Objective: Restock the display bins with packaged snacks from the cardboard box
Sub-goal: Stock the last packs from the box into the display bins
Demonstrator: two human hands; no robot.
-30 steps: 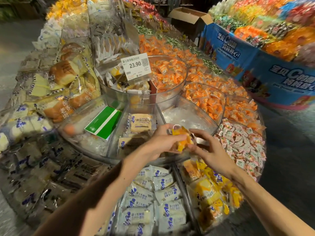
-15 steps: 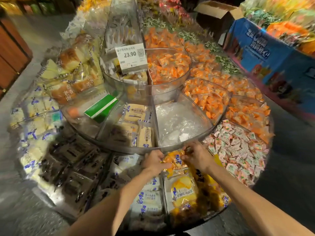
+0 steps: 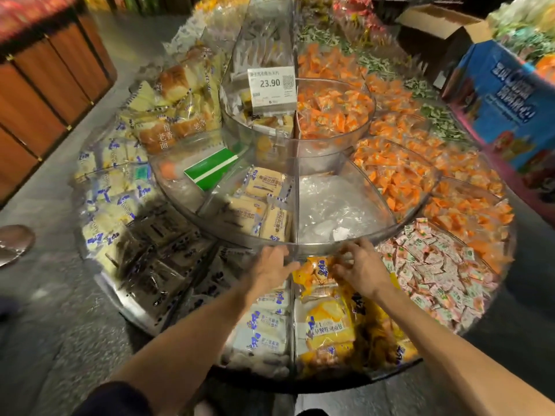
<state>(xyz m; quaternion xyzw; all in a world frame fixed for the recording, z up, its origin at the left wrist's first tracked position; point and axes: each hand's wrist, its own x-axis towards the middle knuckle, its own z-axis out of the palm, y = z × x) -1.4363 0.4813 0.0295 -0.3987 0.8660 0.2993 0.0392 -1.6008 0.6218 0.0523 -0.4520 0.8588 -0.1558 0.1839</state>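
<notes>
My left hand (image 3: 271, 267) and my right hand (image 3: 362, 270) meet on one yellow snack packet (image 3: 315, 273) with blue print. They hold it low in the front lower bin, just under the clear rim of the middle tier (image 3: 327, 244). My right fingers curl over its right edge. My left fingertips pinch its left edge. Under it lie more yellow bread packets (image 3: 329, 325) in the same bin. An open cardboard box (image 3: 435, 28) stands on the floor at the far right, and its inside is hidden.
The round tiered display holds white-and-blue packets (image 3: 264, 328), dark packets (image 3: 156, 259), pink-white candies (image 3: 435, 265) and orange candies (image 3: 336, 106). A price tag (image 3: 271, 85) reads 23.90. A blue promo stand (image 3: 504, 103) is at the right, a wooden counter (image 3: 45, 85) at the left.
Both hands came down with the yellow packet from in front of the middle tier into the lower front bin. The view tilted down and shifted left.
</notes>
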